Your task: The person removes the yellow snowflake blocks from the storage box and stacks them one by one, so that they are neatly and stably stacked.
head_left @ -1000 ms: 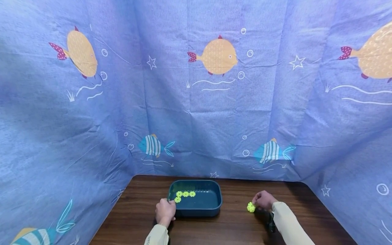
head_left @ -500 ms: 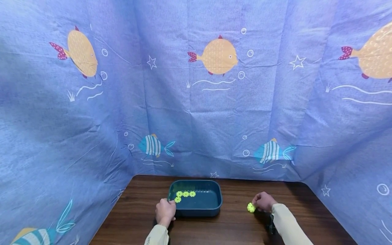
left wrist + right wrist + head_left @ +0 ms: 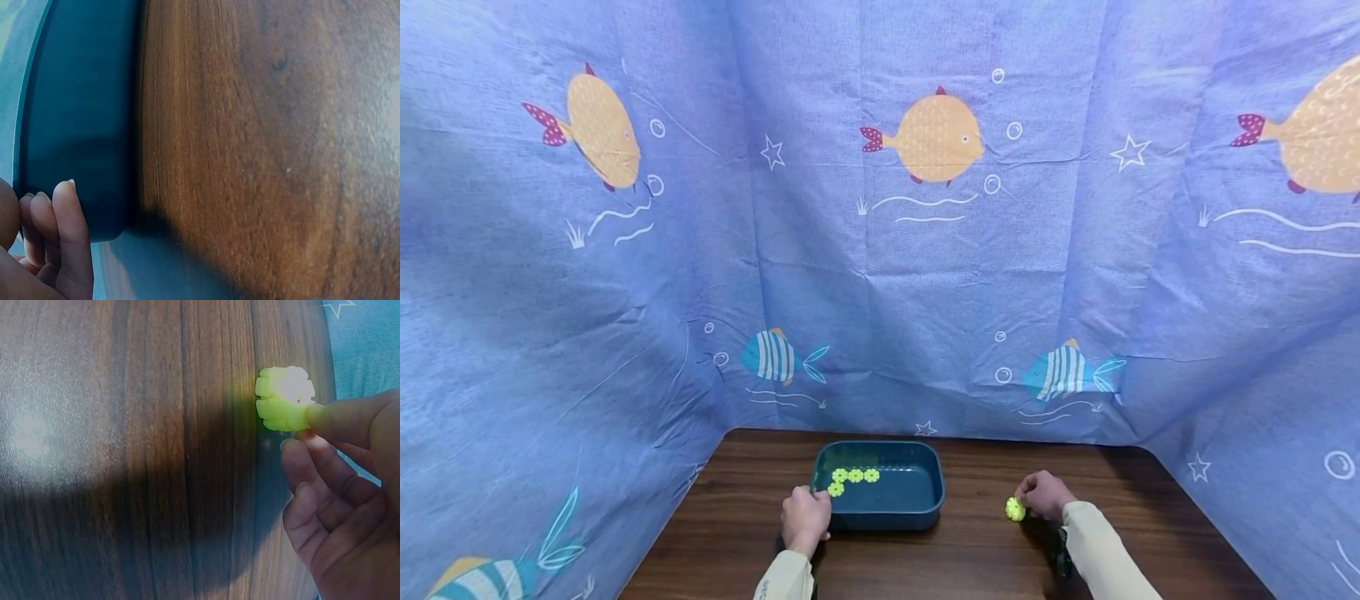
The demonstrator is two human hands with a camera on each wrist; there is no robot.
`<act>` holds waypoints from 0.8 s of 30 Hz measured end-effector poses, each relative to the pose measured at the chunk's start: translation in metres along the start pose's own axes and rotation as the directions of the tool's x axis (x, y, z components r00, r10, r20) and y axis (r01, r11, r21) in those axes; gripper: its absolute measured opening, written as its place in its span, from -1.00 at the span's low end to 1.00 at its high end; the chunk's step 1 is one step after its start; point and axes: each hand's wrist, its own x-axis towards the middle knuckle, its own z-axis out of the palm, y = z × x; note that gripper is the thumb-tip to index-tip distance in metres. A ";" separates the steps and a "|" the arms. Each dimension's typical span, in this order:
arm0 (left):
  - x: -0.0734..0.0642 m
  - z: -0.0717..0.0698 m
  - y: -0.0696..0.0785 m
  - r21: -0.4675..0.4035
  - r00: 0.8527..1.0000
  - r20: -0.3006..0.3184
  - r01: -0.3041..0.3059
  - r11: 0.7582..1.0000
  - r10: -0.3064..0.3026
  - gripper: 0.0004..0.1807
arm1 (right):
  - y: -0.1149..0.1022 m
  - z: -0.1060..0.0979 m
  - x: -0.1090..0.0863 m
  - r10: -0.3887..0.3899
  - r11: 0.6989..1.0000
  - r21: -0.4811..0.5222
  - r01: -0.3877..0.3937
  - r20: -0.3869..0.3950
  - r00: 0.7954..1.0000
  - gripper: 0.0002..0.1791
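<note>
My left hand [image 3: 805, 518] grips the near left corner of a dark teal plastic bin [image 3: 887, 522]. The left wrist view has its fingertips [image 3: 67, 194] curled against the bin's outer wall [image 3: 81, 100], the thumb at the rim. Over to the right, my right hand [image 3: 1047, 495] pinches a yellow-green flower-shaped plastic piece [image 3: 1015, 509] between thumb and fingers. Close up in the right wrist view, this piece [image 3: 275, 406] has notched, rounded lobes and a bright glare on one side. Inside the bin, several similar yellow-green flower pieces [image 3: 856, 476] lie in a bent row at the left.
The bin stands on a dark brown wood-grain table [image 3: 973, 550]. A blue fabric curtain [image 3: 925, 292] printed with fish and stars hangs behind the table and along both sides.
The right hand and forearm have shifted very slightly left, with the flower piece still pinched and tilted a touch. The left hand, the bin and the pieces inside it stay put.
</note>
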 end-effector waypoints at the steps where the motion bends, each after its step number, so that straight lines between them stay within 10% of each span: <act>1: 0.000 0.000 0.000 0.000 1.000 0.000 0.000 1.000 0.000 -0.77 | 0.000 0.001 0.000 -0.004 1.000 -0.005 0.004 -0.002 1.000 -0.90; 24: -0.001 0.001 -0.003 -0.019 0.999 -0.022 -0.045 0.999 0.044 -0.75 | 0.003 0.001 0.004 0.031 0.999 -0.040 -0.029 0.057 0.998 -0.91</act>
